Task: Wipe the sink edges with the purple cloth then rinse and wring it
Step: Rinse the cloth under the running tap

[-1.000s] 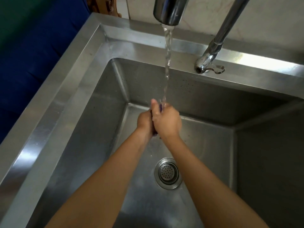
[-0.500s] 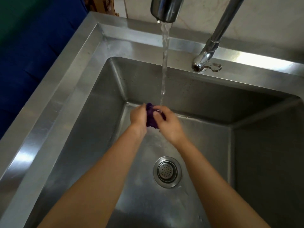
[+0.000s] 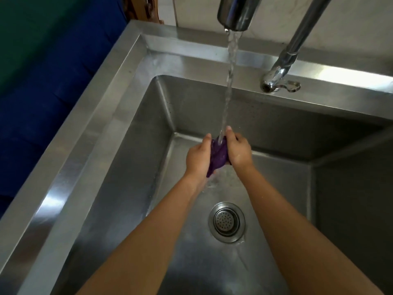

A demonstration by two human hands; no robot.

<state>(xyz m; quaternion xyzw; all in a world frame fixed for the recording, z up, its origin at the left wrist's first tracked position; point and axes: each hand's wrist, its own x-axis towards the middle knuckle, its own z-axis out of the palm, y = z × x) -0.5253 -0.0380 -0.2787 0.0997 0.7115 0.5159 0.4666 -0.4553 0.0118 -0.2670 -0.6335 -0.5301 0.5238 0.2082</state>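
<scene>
The purple cloth (image 3: pixel 218 158) is bunched between my two hands, low inside the steel sink (image 3: pixel 91 150), above its floor. My left hand (image 3: pixel 197 156) grips its left side and my right hand (image 3: pixel 239 151) grips its right side. Water streams from the tap spout (image 3: pixel 237 11) straight down onto the top of the cloth, between my fingers. Most of the cloth is hidden by my hands; a tail of it hangs below my left palm.
The round drain strainer (image 3: pixel 227 222) sits in the sink floor, nearer to me than my hands. The tap's pipe and base (image 3: pixel 278 75) stand on the back rim at right. A blue surface (image 3: pixel 42 99) lies left of the sink.
My hands were pressed tight together with the cloth almost hidden. They have parted slightly and more of the purple cloth shows between them, still under the stream.
</scene>
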